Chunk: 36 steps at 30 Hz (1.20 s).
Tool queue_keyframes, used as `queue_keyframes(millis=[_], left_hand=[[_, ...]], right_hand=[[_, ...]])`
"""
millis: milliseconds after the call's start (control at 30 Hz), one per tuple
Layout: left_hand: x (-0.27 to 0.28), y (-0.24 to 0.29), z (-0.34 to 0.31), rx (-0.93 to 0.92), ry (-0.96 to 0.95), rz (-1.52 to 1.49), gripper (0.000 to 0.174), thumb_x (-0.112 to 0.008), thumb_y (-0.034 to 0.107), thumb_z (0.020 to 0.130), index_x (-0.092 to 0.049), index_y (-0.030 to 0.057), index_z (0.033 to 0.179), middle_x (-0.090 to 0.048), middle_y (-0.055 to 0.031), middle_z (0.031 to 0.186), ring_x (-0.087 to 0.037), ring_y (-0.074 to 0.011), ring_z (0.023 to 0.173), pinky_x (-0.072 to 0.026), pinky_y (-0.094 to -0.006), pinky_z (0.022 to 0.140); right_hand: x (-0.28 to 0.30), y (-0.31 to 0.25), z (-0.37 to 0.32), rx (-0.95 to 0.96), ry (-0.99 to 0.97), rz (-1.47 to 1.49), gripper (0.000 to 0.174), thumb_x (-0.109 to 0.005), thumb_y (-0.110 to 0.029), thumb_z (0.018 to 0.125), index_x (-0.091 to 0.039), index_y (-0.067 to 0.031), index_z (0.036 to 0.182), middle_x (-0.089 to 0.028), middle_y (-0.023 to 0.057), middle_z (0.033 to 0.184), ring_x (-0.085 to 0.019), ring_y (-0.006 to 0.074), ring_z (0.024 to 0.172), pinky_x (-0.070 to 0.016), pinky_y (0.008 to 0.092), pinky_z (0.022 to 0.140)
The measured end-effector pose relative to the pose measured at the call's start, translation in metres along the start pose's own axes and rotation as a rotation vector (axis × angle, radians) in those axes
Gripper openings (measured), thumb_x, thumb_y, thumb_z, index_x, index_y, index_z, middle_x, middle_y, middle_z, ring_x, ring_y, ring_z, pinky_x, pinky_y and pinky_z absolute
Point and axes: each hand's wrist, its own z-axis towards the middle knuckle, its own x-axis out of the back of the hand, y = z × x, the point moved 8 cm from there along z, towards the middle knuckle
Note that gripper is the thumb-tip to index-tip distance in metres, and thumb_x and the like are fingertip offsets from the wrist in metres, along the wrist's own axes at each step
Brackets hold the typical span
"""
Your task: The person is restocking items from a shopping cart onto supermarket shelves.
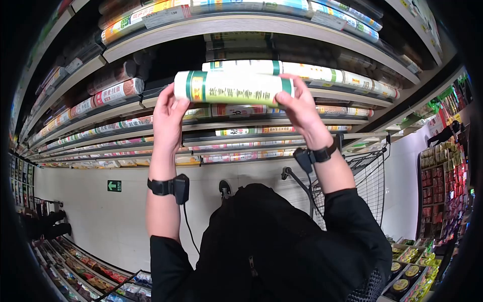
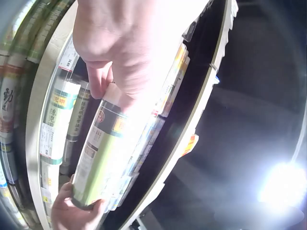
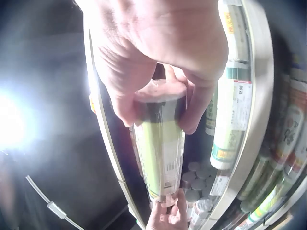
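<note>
One green-labelled roll (image 1: pixel 234 88) is hanging between the left hand (image 1: pixel 168 113) and the right hand (image 1: pixel 304 108), in front of shelved packs (image 1: pixel 319 74); both hands' fingers are pinching its ends. Its slick-looking wrapper may be inviting a slip: if either pinch is easing, that end could be dropping floorward; forward drift could be nudging the packs behind.

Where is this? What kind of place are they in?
It looks like a supermarket. You can see long shelves with rows of wrapped packs, much like the green-and-white pack being held. There's also a price label and a wire shopping cart.
</note>
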Motion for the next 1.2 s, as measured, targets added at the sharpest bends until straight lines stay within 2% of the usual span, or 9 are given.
queue_keyframes(millis=[400,467,567,667,733,800,833,967,1200], left_hand=[[-0.022,-0.021,0.111,-0.01,0.044,0.464,0.04,-0.072,0.015,0.101,-0.064,-0.0038,0.136,-0.073,-0.007,0.121,-0.066,-0.0119,0.111,-0.0482,-0.0264,0.1],[-0.009,-0.029,0.136,-0.032,0.03,0.559,0.036,-0.077,0.019,0.096,-0.071,-0.0027,0.123,-0.077,-0.0052,0.102,-0.067,-0.0099,0.09,-0.0527,-0.0278,0.082],[-0.001,-0.031,0.145,0.019,0.103,0.768,0.032,-0.078,0.018,0.095,-0.072,-0.0068,0.114,-0.076,-0.0091,0.107,-0.067,-0.0125,0.098,-0.0513,-0.028,0.09],[-0.011,-0.036,0.166,-0.038,0.035,0.673,0.029,-0.074,0.012,0.094,-0.073,-0.0083,0.115,-0.077,-0.0096,0.111,-0.067,-0.0138,0.1,-0.0504,-0.0298,0.092],[-0.003,-0.055,0.179,0.137,0.136,0.734,0.033,-0.071,0.014,0.096,-0.072,-0.0044,0.124,-0.075,-0.0082,0.119,-0.064,-0.014,0.108,-0.0462,-0.03,0.098],[-0.017,-0.045,0.181,0.027,0.141,0.516,0.041,-0.074,0.022,0.095,-0.07,-0.0035,0.127,-0.075,-0.0105,0.121,-0.065,-0.0168,0.109,-0.0462,-0.0324,0.1],[-0.015,-0.047,0.182,0.139,0.139,0.53,0.048,-0.071,0.025,0.099,-0.064,-0.001,0.139,-0.069,-0.0111,0.137,-0.059,-0.0187,0.125,-0.0403,-0.0324,0.108],[-0.017,-0.052,0.196,0.182,0.13,0.499,0.051,-0.066,0.032,0.102,-0.061,0.0053,0.146,-0.06,-0.0109,0.15,-0.051,-0.0243,0.138,-0.0344,-0.034,0.116],[-0.012,-0.065,0.197,0.216,0.06,0.496,0.06,-0.062,0.041,0.103,-0.054,0.0058,0.151,-0.053,-0.0105,0.156,-0.047,-0.0246,0.143,-0.0334,-0.0367,0.118]], right_hand=[[0.03,-0.01,0.109,0.122,0.432,-0.339,0.045,-0.078,-0.023,0.096,-0.057,0.0063,0.122,-0.069,0.0081,0.102,-0.069,0.012,0.081,-0.0561,0.0223,0.065],[0.027,-0.025,0.121,0.142,0.486,-0.452,0.042,-0.078,-0.026,0.094,-0.063,0.0105,0.108,-0.069,0.0122,0.096,-0.067,0.0141,0.081,-0.0575,0.0289,0.07],[0.034,-0.014,0.137,0.039,0.477,-0.786,0.042,-0.069,-0.027,0.09,-0.069,0.0156,0.087,-0.072,0.0183,0.081,-0.068,0.0218,0.079,-0.0515,0.0398,0.069],[0.055,0.001,0.168,-0.049,0.437,-0.774,0.044,-0.068,-0.026,0.091,-0.069,0.0173,0.098,-0.073,0.0185,0.089,-0.068,0.023,0.078,-0.0524,0.0408,0.07],[0.052,0.007,0.174,-0.171,0.366,-0.615,0.038,-0.066,-0.02,0.094,-0.069,0.0131,0.112,-0.072,0.0175,0.109,-0.065,0.022,0.097,-0.053,0.036,0.079],[0.062,0.023,0.182,-0.323,0.416,-0.547,0.035,-0.066,-0.016,0.095,-0.069,0.0093,0.118,-0.07,0.0165,0.116,-0.064,0.0225,0.105,-0.0526,0.0344,0.087],[0.064,0.024,0.183,-0.327,0.424,-0.547,0.035,-0.066,-0.016,0.095,-0.069,0.0093,0.118,-0.07,0.0165,0.116,-0.064,0.0225,0.105,-0.0526,0.0344,0.087],[0.067,0.031,0.201,-0.249,0.335,-0.434,0.03,-0.065,-0.016,0.1,-0.07,0.0026,0.123,-0.071,0.0121,0.12,-0.065,0.0207,0.105,-0.0526,0.0345,0.092],[0.034,0.006,0.181,-0.258,0.245,-0.577,0.039,-0.062,-0.03,0.105,-0.067,-0.0056,0.136,-0.068,0.0093,0.134,-0.061,0.0195,0.118,-0.0479,0.0333,0.102]])
